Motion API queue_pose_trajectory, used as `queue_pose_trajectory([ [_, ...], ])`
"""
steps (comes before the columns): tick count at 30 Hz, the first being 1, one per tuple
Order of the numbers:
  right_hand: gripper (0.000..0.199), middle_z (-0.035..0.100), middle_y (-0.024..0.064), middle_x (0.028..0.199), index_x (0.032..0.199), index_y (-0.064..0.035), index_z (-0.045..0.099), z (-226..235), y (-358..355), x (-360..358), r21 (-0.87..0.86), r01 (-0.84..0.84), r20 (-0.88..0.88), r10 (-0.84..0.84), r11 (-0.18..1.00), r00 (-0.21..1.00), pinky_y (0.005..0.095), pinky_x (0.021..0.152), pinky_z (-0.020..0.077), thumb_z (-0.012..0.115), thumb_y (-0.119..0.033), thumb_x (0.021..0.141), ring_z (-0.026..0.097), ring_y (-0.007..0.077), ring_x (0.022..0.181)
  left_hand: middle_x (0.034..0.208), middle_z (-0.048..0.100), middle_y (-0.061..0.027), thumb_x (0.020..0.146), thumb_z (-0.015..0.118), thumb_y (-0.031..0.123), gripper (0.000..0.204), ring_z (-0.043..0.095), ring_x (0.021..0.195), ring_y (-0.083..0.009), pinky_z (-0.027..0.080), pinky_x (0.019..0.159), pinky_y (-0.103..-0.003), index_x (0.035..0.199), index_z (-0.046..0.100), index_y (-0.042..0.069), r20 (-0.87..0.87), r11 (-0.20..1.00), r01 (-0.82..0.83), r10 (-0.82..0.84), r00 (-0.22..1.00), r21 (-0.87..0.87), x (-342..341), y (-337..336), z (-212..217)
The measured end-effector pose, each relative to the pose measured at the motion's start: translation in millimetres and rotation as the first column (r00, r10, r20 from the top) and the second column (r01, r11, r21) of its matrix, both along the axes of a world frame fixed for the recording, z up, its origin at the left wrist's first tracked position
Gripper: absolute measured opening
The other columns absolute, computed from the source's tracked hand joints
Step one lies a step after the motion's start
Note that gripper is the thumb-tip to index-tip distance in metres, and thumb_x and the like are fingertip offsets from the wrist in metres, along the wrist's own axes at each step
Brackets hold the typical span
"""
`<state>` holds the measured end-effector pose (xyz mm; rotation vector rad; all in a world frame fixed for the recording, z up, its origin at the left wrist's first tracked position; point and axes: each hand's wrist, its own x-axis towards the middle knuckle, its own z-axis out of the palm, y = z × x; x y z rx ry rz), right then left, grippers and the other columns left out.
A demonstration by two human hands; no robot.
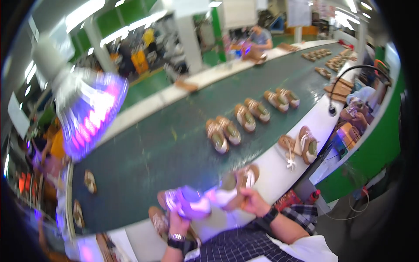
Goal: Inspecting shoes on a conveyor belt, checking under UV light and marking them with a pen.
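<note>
My left hand [178, 225] is closed on a brown-and-white shoe [194, 208], lit purple, above the white ledge. In my right hand [255, 202] is another brown-and-white shoe [235, 195], held beside the first and slightly blurred. Under and beside my left hand, a brown shoe [158, 220] rests on the ledge, partly hidden by my wrist. Farther right on the ledge stand a brown shoe with white sides [308, 146] and a brown piece with a white lace [288, 144].
A green conveyor belt [161, 144] carries several shoes in pairs. A bright purple-lit lamp [89, 111] hangs at the left. A black bent-neck cable [332, 94] arches over the right ledge. One person [261, 38] sits across the belt; another person's hand [360, 121] holds a shoe at right.
</note>
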<state>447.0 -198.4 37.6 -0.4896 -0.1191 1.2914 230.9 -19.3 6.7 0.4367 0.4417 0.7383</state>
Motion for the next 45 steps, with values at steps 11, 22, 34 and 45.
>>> queue_pose_trajectory([
  [11,0.047,0.057,0.0125,0.116,0.125,0.0001,0.043,45,47,-60,-0.065,0.042,0.245,-0.025,0.997,0.969,0.0364,0.081,0.0544,0.057,-0.023,0.087,0.06,0.0228,0.102,0.11,0.06,-0.0064,0.075,0.069,0.031,0.054,0.062,0.096,-0.0223,0.059,0.072,-0.035,0.121,0.049,0.009,-0.003,0.936,-0.317,0.321,0.947,-0.152,-50,-22,32],
  [22,0.039,0.061,0.009,0.102,0.118,-0.0012,0.049,31,58,-74,-0.107,0.109,0.288,-0.074,0.988,0.955,0.0274,0.063,0.049,0.056,-0.026,0.089,0.059,0.0151,0.081,0.11,0.06,-0.0059,0.077,0.067,0.029,0.05,0.062,0.096,-0.0214,0.058,0.071,-0.034,0.12,0.049,0.01,-0.019,0.907,-0.392,0.394,0.919,-0.156,-52,-25,20],
  [34,0.039,0.06,0.0094,0.103,0.119,-0.0011,0.048,29,56,-74,-0.104,0.109,0.281,-0.076,0.989,0.957,0.0261,0.062,0.0468,0.054,-0.026,0.089,0.058,0.0151,0.082,0.112,0.058,-0.0044,0.081,0.064,0.026,0.045,0.058,0.1,-0.019,0.054,0.08,-0.035,0.12,0.049,0.009,-0.019,0.928,-0.332,0.333,0.943,-0.17,-48,-24,25],
  [45,0.03,0.061,0.0073,0.101,0.114,-0.0031,0.052,30,56,-77,-0.158,0.117,0.245,-0.076,0.981,0.967,0.0263,0.062,0.043,0.054,-0.02,0.089,0.057,0.0138,0.081,0.113,0.058,-0.003,0.08,0.065,0.028,0.048,0.058,0.1,-0.0189,0.053,0.08,-0.035,0.121,0.048,0.011,-0.071,0.919,-0.367,0.36,0.93,-0.146,-48,-23,17],
])
